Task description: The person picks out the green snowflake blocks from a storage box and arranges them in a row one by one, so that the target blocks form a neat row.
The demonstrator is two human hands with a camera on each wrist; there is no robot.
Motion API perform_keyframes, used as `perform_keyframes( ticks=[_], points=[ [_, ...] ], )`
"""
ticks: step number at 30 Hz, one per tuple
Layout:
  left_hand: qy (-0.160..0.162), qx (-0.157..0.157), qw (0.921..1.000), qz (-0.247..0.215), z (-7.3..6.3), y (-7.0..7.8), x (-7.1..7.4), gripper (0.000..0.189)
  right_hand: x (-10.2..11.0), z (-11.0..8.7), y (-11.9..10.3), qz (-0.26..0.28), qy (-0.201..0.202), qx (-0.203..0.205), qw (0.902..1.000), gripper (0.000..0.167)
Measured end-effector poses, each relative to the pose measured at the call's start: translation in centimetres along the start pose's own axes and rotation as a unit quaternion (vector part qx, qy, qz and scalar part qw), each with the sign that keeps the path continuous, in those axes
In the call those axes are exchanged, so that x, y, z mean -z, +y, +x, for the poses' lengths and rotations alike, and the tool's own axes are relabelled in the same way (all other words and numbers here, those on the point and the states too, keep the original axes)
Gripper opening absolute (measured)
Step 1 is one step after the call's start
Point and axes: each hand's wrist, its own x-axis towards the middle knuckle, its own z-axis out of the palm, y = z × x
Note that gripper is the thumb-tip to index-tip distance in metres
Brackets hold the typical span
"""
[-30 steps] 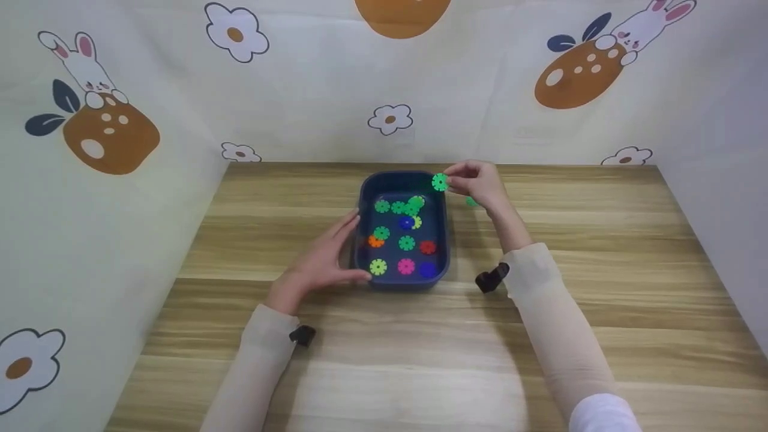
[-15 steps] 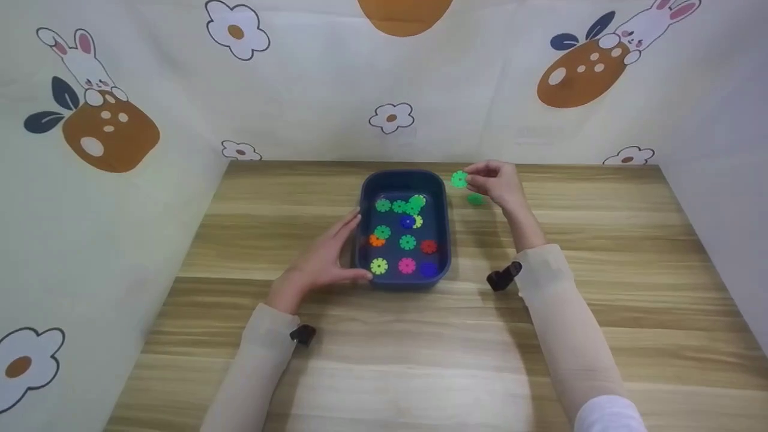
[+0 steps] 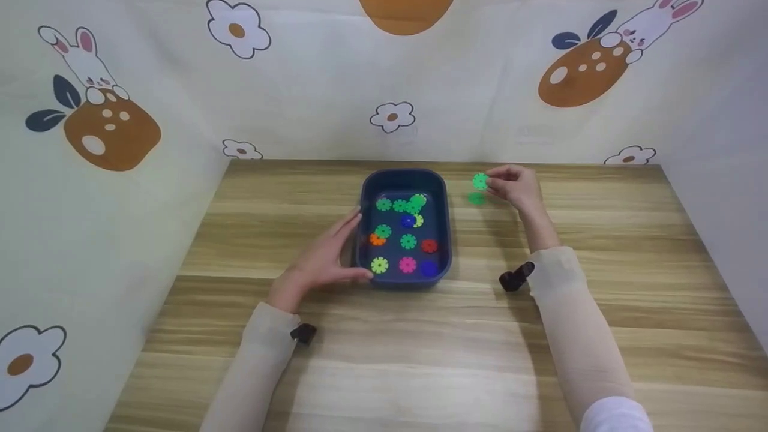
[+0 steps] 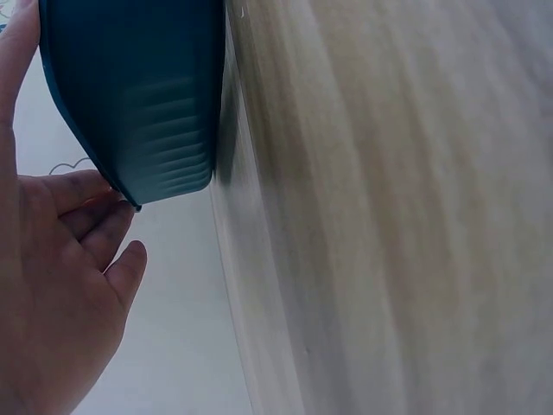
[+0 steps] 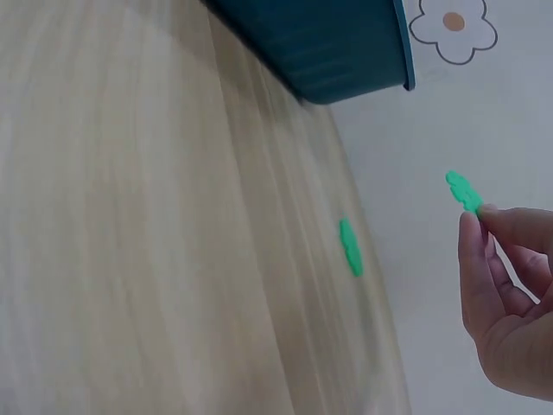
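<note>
Upper centre-right: right hand (image 3: 523, 187) is pinching green disc (image 3: 479, 181) by its edge, perhaps risking a slip; centre-left: left hand (image 3: 321, 259), fingers extended, is touching blue tray (image 3: 411, 284).

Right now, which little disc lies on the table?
The green disc on the table, right of the blue tray; the right hand pinches another, the rest lie inside the tray.
</note>
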Motion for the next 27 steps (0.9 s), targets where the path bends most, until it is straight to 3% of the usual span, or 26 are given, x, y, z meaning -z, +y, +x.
perform_keyframes(
  ticks=[6, 13, 17, 27],
  points=[
    [-0.002, 0.011, 0.9999, 0.004, 0.0, 0.1, 0.0, 0.121, 1.0, 0.0, 0.9, -0.024, 0.022, -0.012, 0.9994, 0.032],
    [-0.005, 0.012, 0.9999, -0.003, 0.0, 0.0, 0.0, 0.121, 1.7, 0.1, 1.7, -0.016, 0.044, -0.055, 0.9974, 0.031],
    [-0.004, 0.015, 0.9999, 0.000, 0.0, 0.1, 0.0, 0.121, 2.0, 0.2, 2.2, -0.037, 0.051, -0.051, 0.9967, 0.030],
    [-0.002, 0.007, 0.9999, 0.011, 0.0, 0.1, 0.1, 0.122, 2.1, 0.7, 3.0, -0.076, 0.039, -0.070, 0.9939, 0.033]
  ],
)
